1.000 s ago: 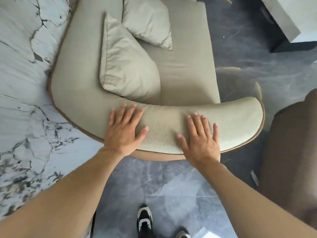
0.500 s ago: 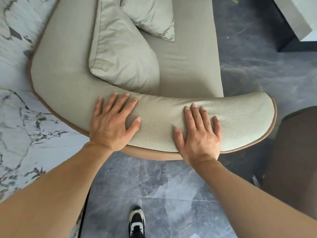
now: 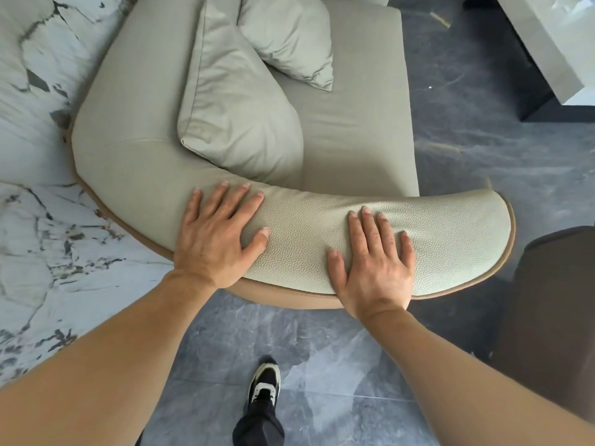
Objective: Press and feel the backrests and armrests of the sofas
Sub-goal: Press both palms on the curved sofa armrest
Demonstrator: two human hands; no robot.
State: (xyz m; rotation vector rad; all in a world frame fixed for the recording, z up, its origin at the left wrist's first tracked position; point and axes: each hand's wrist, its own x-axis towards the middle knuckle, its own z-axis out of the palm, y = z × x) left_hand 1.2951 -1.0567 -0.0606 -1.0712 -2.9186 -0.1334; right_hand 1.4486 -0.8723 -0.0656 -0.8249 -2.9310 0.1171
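Note:
A pale green-grey sofa (image 3: 360,123) fills the upper middle of the view, seen from behind and above. Its curved backrest (image 3: 450,239) has a pebbled leather top with a tan edge. My left hand (image 3: 215,239) lies flat on the backrest, palm down and fingers spread. My right hand (image 3: 376,262) rests flat on the same backrest, further right, fingers together. Neither hand holds anything. Two matching cushions (image 3: 238,101) lean on the seat.
A dark brown seat (image 3: 553,300) stands close on the right. A grey block with a dark base (image 3: 547,49) sits at the upper right. White veined marble (image 3: 35,239) runs along the left, grey tile floor (image 3: 315,365) below, with my shoe (image 3: 264,381) on it.
Both hands stay flat on the backrest with little shift. The view has moved a little, so the sofa sits slightly differently in frame.

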